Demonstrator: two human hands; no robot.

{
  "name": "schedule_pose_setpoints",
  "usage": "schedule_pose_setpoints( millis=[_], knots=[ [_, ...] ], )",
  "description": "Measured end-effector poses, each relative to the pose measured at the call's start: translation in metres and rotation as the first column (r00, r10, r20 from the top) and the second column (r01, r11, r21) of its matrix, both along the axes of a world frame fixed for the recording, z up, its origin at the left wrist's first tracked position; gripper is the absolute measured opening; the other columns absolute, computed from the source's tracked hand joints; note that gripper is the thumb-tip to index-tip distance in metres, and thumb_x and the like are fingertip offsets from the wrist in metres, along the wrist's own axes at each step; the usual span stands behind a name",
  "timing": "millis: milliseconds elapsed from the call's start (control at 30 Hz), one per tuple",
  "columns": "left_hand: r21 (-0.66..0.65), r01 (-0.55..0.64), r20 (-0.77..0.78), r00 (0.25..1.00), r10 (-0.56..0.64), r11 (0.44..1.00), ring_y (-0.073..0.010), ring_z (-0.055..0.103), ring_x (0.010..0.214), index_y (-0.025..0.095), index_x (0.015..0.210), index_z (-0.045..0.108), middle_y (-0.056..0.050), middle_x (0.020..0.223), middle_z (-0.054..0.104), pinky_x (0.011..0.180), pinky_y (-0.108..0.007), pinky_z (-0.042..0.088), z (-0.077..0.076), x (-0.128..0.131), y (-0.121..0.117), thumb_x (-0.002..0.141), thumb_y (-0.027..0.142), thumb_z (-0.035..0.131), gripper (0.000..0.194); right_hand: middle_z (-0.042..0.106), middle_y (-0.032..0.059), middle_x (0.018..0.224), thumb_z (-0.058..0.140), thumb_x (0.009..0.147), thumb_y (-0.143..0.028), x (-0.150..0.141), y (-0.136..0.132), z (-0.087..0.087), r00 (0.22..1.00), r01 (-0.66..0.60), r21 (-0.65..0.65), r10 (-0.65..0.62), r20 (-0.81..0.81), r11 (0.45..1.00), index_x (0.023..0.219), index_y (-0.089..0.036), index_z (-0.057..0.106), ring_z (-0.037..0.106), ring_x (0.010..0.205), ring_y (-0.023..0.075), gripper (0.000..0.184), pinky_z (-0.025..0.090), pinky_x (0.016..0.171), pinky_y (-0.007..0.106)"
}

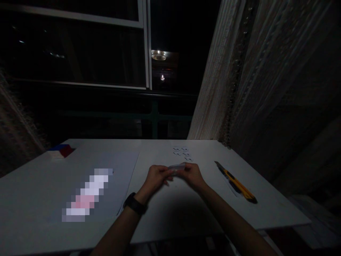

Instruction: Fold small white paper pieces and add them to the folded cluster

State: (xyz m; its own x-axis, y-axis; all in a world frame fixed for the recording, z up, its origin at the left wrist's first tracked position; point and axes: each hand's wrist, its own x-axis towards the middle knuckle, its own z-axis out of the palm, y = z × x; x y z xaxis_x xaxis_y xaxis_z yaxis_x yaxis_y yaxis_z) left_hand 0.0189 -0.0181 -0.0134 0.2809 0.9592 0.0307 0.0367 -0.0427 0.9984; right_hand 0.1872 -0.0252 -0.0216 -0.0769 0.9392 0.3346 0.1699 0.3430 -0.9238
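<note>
My left hand (159, 175), with a dark watch (135, 203) on its wrist, is closed on one end of a thin pale strip (176, 166). My right hand (192, 175) pinches the other end. The strip looks like paper or clear plastic; I cannot tell which in the dim light. Both hands are just above the white table (170, 217). Beyond them lie several small flat pale pieces (182, 153) with dark marks or edges. To the right of my right hand, a yellow and black utility knife (237, 185) lies on the table.
Large white paper sheets (128, 170) lie at the left, partly covered by a blurred patch. A blue, red and white block (60, 151) stands at the far left edge. A thin pale strip lies beside the knife. Curtains (213, 81) and a dark window (80, 49) are behind the table.
</note>
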Motion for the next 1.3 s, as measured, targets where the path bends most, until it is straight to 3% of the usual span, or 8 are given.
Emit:
schedule_pose_setpoints(
  millis=[200, 400, 567, 733, 967, 1100, 1300],
  knots=[
    [0.018, 0.022, 0.03, 0.999, -0.022, 1.0, -0.0164, 0.061, 0.052, 0.007, 0.07, 0.068, -0.01, 0.057, 0.066, 0.046, -0.025, 0.049, 0.002, 0.002, -0.002, 0.064, 0.034, 0.069, 0.028, 0.058, -0.0001, 0.06, 0.069, 0.061, -0.037, 0.0, -0.001, 0.004, 1.0, -0.003, 0.019, 0.003, -0.013, 1.0, 0.063, -0.014, 0.063, 0.051, 0.058, 0.0138, 0.023, 0.039, 0.057, 0.025],
    [-0.008, 0.002, 0.122, 0.993, -0.001, 1.0, -0.02, 0.065, 0.061, 0.007, 0.072, 0.067, -0.01, 0.063, 0.067, 0.056, -0.03, 0.054, -0.003, 0.005, 0.0, 0.061, 0.03, 0.071, 0.025, 0.057, -0.0008, 0.054, 0.069, 0.058, -0.031, -0.004, 0.003, -0.002, 0.992, 0.1, -0.042, -0.102, -0.068, 0.994, 0.059, -0.014, 0.062, 0.05, 0.054, 0.0136, 0.019, 0.039, 0.054, 0.026],
    [-0.044, -0.038, 0.151, 0.988, 0.045, 0.998, -0.0205, 0.064, 0.058, 0.008, 0.068, 0.065, -0.009, 0.059, 0.066, 0.055, -0.031, 0.054, -0.009, 0.006, 0.005, 0.055, 0.027, 0.076, 0.025, 0.063, 0.0016, 0.062, 0.069, 0.059, -0.032, -0.004, 0.003, -0.002, 0.986, 0.055, -0.08, -0.066, -0.154, 0.995, 0.067, -0.013, 0.065, 0.054, 0.058, 0.0148, 0.021, 0.042, 0.059, 0.028],
    [-0.031, -0.036, 0.13, 0.991, 0.04, 0.999, -0.0174, 0.062, 0.052, 0.008, 0.057, 0.064, -0.007, 0.054, 0.065, 0.055, -0.029, 0.053, -0.011, 0.004, 0.006, 0.052, 0.025, 0.077, 0.022, 0.061, 0.0014, 0.063, 0.073, 0.057, -0.034, -0.003, 0.002, -0.001, 0.997, -0.033, -0.012, 0.033, -0.065, 0.999, 0.064, -0.014, 0.065, 0.054, 0.059, 0.014, 0.022, 0.041, 0.056, 0.026],
    [-0.01, 0.014, 0.194, 0.981, -0.012, 1.0, -0.0187, 0.064, 0.065, 0.007, 0.078, 0.069, -0.01, 0.071, 0.069, 0.064, -0.032, 0.054, -0.006, 0.006, 0.001, 0.059, 0.028, 0.073, 0.029, 0.053, -0.0019, 0.051, 0.075, 0.052, -0.038, -0.005, 0.003, 0.0, 0.99, 0.099, -0.062, -0.104, -0.091, 0.993, 0.053, -0.014, 0.06, 0.047, 0.05, 0.0112, 0.027, 0.037, 0.049, 0.023],
    [0.018, -0.011, 0.149, 0.989, 0.008, 1.0, -0.0187, 0.064, 0.064, 0.008, 0.071, 0.07, -0.01, 0.068, 0.069, 0.066, -0.031, 0.053, -0.003, 0.003, 0.002, 0.059, 0.028, 0.073, 0.024, 0.058, -0.0008, 0.059, 0.074, 0.054, -0.033, -0.001, 0.003, -0.001, 0.986, 0.018, -0.076, -0.031, -0.167, 0.997, 0.065, -0.014, 0.064, 0.049, 0.055, 0.0119, 0.024, 0.039, 0.054, 0.025],
    [0.002, -0.043, 0.142, 0.989, 0.042, 0.999, -0.0174, 0.063, 0.059, 0.009, 0.064, 0.069, -0.007, 0.06, 0.067, 0.062, -0.028, 0.051, 0.0, 0.0, 0.002, 0.057, 0.028, 0.074, 0.021, 0.053, -0.0026, 0.053, 0.076, 0.051, -0.028, 0.002, 0.005, -0.004, 0.979, 0.018, -0.104, -0.039, -0.202, 0.994, 0.056, -0.013, 0.061, 0.047, 0.052, 0.0105, 0.021, 0.035, 0.05, 0.023]
  ],
)
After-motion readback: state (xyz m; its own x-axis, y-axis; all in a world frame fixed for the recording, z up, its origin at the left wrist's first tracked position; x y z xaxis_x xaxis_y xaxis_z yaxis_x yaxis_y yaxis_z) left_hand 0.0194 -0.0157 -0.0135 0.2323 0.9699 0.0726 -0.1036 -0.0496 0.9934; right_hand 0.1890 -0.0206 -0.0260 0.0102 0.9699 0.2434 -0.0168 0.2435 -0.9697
